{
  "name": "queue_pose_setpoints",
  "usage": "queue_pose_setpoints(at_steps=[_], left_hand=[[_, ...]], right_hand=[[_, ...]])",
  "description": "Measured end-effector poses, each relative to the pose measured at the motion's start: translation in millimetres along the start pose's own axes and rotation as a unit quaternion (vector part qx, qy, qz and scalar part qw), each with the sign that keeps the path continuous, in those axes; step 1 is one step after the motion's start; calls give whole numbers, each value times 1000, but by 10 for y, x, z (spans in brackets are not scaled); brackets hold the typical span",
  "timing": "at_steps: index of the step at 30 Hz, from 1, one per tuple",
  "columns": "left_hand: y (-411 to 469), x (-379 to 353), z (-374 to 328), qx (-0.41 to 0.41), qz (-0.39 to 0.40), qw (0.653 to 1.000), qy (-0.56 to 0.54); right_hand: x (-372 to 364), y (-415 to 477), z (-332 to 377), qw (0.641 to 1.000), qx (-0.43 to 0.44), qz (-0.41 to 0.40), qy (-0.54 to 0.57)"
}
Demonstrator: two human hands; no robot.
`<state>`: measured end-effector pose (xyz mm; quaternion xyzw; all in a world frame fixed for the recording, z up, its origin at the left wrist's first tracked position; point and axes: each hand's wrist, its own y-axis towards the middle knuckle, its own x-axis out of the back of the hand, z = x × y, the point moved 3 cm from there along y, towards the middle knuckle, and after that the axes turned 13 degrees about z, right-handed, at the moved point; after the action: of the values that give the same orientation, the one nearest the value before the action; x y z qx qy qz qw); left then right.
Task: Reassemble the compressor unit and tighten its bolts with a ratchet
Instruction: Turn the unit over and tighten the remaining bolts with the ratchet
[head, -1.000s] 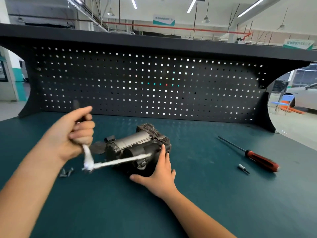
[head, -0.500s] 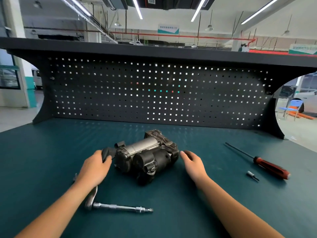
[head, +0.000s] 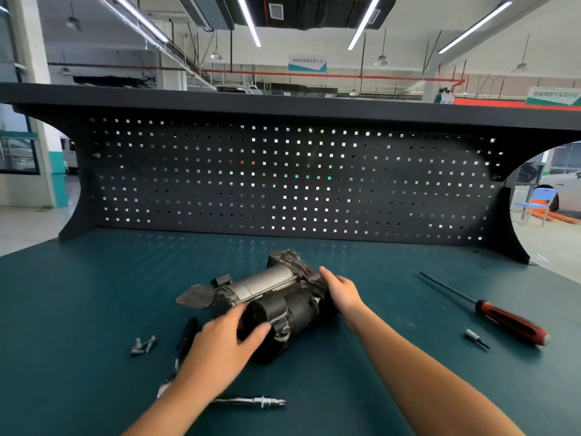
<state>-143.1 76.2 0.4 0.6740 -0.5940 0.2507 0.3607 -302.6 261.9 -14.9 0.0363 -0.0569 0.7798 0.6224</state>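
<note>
Two hands on the compressor [head: 270, 284], centre of counter [head: 94, 294].
Left hand [head: 226, 338] grip curls round the near motor end; right hand [head: 341, 292] lies straight-fingered against the far end, apparently to steady or turn the unit. Ratchet [head: 251, 401] lies unheld by the left forearm; loose bolts [head: 143, 345] and cover plate [head: 195, 296] wait beside, so bolting looks unfinished.

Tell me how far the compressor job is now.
The compressor body looks joined. In hand: the left hand grips its dark cylinder, the right hand touches its far end. Remaining: loose bolts and the ratchet lie on the table, so tightening seems not finished; a metal plate lies beside the unit.
</note>
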Motion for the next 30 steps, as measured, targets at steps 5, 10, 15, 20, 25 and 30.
queue_pose_setpoints(at_steps=[5, 10, 15, 20, 25, 30], left_hand=[[31, 195, 243, 22, -21, 997, -76], [-51, 402, 509, 91, 54, 951, -292], [-80, 550, 557, 118, 61, 938, -319], [-30, 472, 441, 129, 46, 926, -352], [111, 253, 237, 161, 103, 894, -406], [122, 261, 288, 152, 131, 833, -516]], right_hand=[[23, -354, -73, 991, 53, -78, -91], [51, -1095, -271, 987, 87, -85, -102], [307, -1465, -23, 980, 103, -17, -169], [257, -779, 346, 980, 72, -32, -183], [-43, -335, 402, 969, 7, 18, -245], [-96, -306, 342, 967, 54, -40, -247]])
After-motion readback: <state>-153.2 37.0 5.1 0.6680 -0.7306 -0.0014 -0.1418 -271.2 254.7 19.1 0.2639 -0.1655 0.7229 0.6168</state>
